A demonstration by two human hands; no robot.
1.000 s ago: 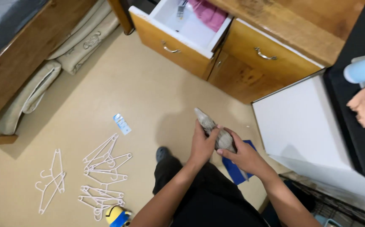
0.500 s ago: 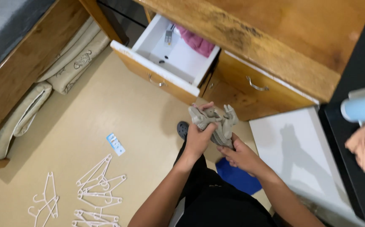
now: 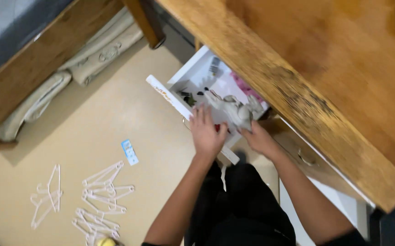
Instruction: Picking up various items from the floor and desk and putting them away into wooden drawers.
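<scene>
The person is leaning right over the open white drawer (image 3: 179, 102) now, where a moment ago both hands were up in front of the body, working a small grey cloth item above the floor. That bundle has travelled: the grey cloth (image 3: 234, 109) now sits inside the drawer, near its right end, beside something pink (image 3: 245, 86). The right hand (image 3: 259, 136) is curled around the cloth's lower edge, gripping it, fingers tucked under the desk's shadow. The left hand (image 3: 206, 132) has let go and lies spread, palm down, over the drawer's front lip and interior, holding nothing that shows. So the folding looks finished and the item reads as being put away, though the right hand has not released it. Out on the beige floor (image 3: 115, 114), the white hangers (image 3: 97, 196) and a small blue card (image 3: 130, 151) lie well apart from the hands.
</scene>
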